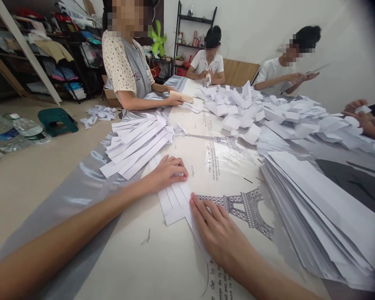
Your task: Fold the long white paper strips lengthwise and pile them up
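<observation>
In front of me, several overlapping white paper strips (171,204) lie fanned on the printed tablecloth. My left hand (170,170) rests over their far end, fingers bent and pressed together on the paper. Beside the strips' right edge, my right hand (217,227) lies with fingers stretched out, its fingertips touching the outermost strip; its thumb is hidden. Just beyond my left hand is a loose pile of cut paper strips (140,143). A thick stack of white paper sheets (318,216) stands to the right of my right hand.
A big heap of folded white papers (268,110) covers the table's far right. One person (134,71) stands at the left holding a tan piece (181,97); others sit around the far side, hands busy. A green stool (56,121) and water bottles (29,128) are on the floor.
</observation>
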A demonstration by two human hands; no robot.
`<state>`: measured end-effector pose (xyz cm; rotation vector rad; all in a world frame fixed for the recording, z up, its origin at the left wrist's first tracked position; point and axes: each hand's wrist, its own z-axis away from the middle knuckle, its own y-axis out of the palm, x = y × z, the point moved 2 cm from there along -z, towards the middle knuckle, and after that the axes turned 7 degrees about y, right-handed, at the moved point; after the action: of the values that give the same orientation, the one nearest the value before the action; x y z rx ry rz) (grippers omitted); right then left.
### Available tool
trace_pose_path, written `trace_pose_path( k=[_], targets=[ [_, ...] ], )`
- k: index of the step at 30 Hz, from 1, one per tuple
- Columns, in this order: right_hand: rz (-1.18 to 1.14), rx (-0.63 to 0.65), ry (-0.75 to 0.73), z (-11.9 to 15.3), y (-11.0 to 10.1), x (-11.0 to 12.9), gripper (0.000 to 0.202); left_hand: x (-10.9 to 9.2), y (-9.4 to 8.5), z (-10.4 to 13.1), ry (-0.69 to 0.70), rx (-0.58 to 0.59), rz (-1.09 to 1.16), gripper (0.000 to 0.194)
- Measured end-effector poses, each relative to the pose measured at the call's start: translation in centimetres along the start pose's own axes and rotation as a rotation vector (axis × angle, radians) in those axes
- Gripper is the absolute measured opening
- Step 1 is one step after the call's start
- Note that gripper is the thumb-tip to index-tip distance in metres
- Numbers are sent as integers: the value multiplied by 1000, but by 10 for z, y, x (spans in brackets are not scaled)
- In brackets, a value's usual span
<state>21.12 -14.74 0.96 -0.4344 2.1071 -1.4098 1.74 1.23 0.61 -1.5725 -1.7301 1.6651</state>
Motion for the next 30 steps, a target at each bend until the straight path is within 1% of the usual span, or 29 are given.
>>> trace_pose_path(
  k=[4, 8, 9, 12, 14, 16, 20, 25, 30],
  targets=[
    [34, -17, 6, -1, -2, 3, 54, -1, 0, 0, 11, -9, -25, 27],
    [25, -36, 12, -1, 0, 4, 54, -16, 0, 6, -8, -40, -109, 31],
    [21, -34, 10, -1, 0, 4, 54, -20, 0, 9, -13, -45, -139, 33],
    [9, -29, 7, -1, 0, 2, 56, -30, 2, 16, -19, -46, -193, 51],
    [8, -20, 7, -1, -1, 1, 57, -32, 3, 19, -21, -37, -200, 57],
    [6, -12, 8, -1, -1, 1, 57, -30, 3, 20, -19, -28, -196, 57],
    [-8, 0, 21, 0, -1, 2, 57, -23, 1, 17, -18, -15, -161, 52],
    [-12, 3, 8, 0, -1, 2, 56, -15, -3, 12, 3, -1, -138, 39],
    [-1, -15, 7, 1, -2, 2, 58, -3, -13, 12, 38, 38, 30, 21]
  ],
)
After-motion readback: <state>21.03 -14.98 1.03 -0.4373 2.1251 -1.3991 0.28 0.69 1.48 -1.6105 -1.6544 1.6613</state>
